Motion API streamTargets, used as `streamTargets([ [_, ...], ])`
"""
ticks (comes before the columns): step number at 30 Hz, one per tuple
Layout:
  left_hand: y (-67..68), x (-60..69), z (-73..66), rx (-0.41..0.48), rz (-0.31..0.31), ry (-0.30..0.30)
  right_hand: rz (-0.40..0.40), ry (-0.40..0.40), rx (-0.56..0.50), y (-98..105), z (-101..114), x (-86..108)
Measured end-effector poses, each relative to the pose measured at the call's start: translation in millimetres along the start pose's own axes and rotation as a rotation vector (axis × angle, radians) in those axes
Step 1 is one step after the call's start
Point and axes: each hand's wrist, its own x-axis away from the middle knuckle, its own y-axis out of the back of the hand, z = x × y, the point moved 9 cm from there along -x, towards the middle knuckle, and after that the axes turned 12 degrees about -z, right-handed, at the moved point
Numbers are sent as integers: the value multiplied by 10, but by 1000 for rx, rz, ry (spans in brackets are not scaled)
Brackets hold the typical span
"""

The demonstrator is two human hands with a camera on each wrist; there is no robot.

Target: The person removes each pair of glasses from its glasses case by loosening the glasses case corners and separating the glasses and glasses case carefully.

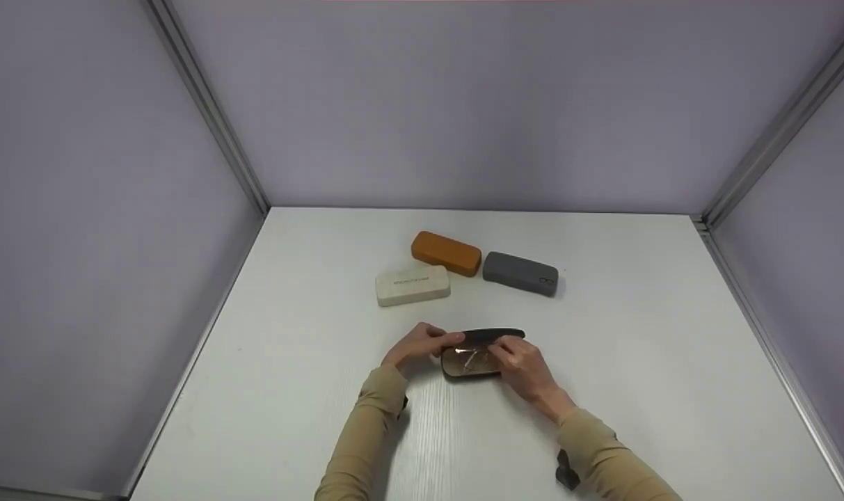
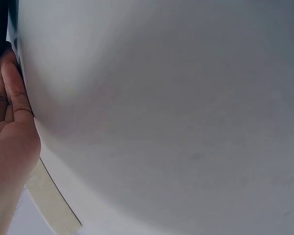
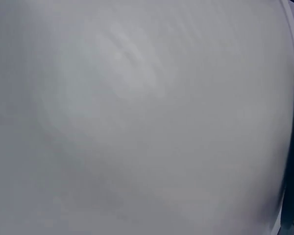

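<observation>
Black case is held by the left grip, the right grip pinching glasses inside.

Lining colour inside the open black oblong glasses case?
The lining of the open black oblong glasses case looks brown; best seen in the head view.

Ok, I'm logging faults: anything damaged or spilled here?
Nothing stands out. The orange oblong case, cream oblong case and grey oblong case look intact; the left hand and right hand partly hide the open black case.
</observation>
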Motion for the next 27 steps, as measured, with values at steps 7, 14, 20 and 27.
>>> streamTargets([
  [7, -1, 2, -2, -34, 1, -15, -33, -4, -30, 159, -8, -27],
  [14, 4, 19, 5, -22, 10, -10, -6, -1, -100, 336, -93, -33],
  [20, 8, 23, 21, -48, -5, -4, 18, -39, -105, 505, -283, -24],
  [27, 15, 17, 7, -36, -6, -12, 32, -81, -76, 711, -527, -6],
])
